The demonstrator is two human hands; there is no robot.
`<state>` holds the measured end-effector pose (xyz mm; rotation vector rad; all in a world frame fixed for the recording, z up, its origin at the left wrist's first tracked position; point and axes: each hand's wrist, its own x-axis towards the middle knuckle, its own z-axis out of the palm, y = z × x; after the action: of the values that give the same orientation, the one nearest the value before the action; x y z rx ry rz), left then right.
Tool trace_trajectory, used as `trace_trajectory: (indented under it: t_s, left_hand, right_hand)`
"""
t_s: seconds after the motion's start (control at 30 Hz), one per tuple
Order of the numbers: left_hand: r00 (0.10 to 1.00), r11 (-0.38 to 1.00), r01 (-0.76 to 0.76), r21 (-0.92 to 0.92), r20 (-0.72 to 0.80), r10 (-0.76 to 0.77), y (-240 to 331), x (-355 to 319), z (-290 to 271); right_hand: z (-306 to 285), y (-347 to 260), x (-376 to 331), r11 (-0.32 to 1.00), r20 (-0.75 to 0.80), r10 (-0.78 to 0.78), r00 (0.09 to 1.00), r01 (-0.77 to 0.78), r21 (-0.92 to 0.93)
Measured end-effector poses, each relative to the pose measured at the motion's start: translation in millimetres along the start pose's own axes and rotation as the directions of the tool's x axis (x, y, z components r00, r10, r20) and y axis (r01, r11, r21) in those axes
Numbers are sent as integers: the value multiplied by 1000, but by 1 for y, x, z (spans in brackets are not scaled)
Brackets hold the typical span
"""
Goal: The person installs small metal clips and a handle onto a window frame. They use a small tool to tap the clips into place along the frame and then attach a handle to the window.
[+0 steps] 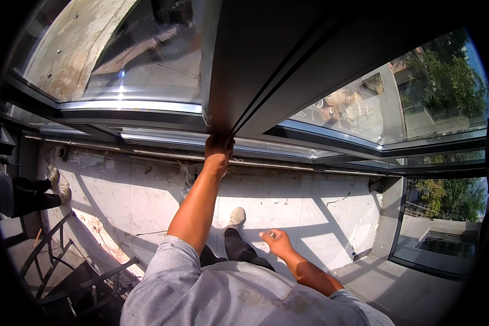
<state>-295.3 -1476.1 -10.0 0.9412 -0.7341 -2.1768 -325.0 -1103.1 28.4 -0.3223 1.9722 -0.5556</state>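
My left hand (218, 148) is stretched forward and gripping the lower edge of a dark metal window frame (255, 60) that stands between two glass panes. My right hand (277, 242) hangs lower and nearer to me, over the pale concrete floor (288, 204). Its fingers are curled in with thumb and forefinger together; I cannot tell whether something small is pinched there. My light shoe (236, 217) and dark trouser leg show between the two arms. A grey shirt covers my shoulders at the bottom edge.
Shiny metal tracks (163, 138) run across below the glass. At the left edge stands another person's dark trouser leg and light shoe (53, 190). A dark metal bar frame (65, 261) lies at the lower left. A glass door (445, 228) is at the right.
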Motion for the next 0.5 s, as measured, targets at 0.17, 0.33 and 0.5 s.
trace_trajectory:
  t_s: [0.17, 0.33, 0.5]
  left_hand:
    - [997, 989, -35, -144, -74, 24, 3, -6, 11]
    - [990, 998, 62, 12, 126, -63, 11, 7, -19]
    - [966, 989, 12, 151, 252, -50, 17, 9, -43]
  right_hand:
    - [-22, 31, 33, 970, 13, -40, 999, 42, -239]
    - [-14, -56, 77, 705, 297, 19, 955, -223, 673]
    - [15, -181, 134, 644, 203, -342, 917, 72, 762]
